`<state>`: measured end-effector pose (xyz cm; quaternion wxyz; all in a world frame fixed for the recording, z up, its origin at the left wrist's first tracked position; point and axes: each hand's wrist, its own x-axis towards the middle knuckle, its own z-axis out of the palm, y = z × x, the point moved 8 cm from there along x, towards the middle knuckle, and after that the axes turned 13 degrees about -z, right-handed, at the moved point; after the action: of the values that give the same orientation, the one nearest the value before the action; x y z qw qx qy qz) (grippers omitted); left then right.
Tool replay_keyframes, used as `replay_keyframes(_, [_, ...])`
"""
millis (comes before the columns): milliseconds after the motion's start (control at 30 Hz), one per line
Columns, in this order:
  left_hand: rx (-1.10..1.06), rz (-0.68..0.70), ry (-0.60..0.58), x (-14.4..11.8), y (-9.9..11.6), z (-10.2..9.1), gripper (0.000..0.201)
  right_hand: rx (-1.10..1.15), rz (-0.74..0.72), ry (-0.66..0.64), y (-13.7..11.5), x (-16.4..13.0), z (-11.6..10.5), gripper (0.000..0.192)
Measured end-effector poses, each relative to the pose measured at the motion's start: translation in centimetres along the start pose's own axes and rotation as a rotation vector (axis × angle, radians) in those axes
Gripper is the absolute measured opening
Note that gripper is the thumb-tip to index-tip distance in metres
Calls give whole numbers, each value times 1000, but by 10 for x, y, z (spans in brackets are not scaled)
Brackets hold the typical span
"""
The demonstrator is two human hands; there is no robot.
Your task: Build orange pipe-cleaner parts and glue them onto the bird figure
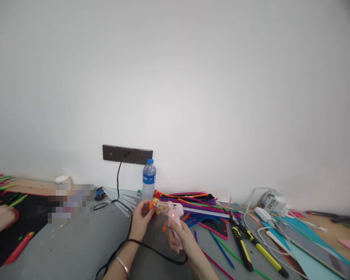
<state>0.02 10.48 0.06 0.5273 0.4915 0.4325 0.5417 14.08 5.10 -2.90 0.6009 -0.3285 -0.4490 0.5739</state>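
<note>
My right hand (183,235) is wrapped around the handle of a pale pink hot glue gun (175,210), whose small red light glows. The gun points left, and its nozzle end meets or nearly meets a small red, orange and yellow figure (155,201) that looks made of pipe cleaners. My left hand (141,219) pinches this figure between thumb and fingers; part of it is hidden by the hand and the gun. A black cord (154,251) crosses over my left wrist and loops below my right hand.
A water bottle (149,179) stands by the wall behind my left hand, near a socket strip (113,153). Clear glue sticks (124,200) lie left. Pipe cleaners (198,198), yellow-black pliers (242,249) and white cables (261,233) spread right. A co-worker's hand (1,219) is far left.
</note>
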Motion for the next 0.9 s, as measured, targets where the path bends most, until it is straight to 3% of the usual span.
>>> replay_keyframes(467, [3, 3, 52, 3, -3, -7, 30, -78, 44, -7, -2, -1, 0, 60])
replay_keyframes(900, [11, 27, 32, 2, -3, -5, 25, -90, -10, 55, 0, 3, -10, 60])
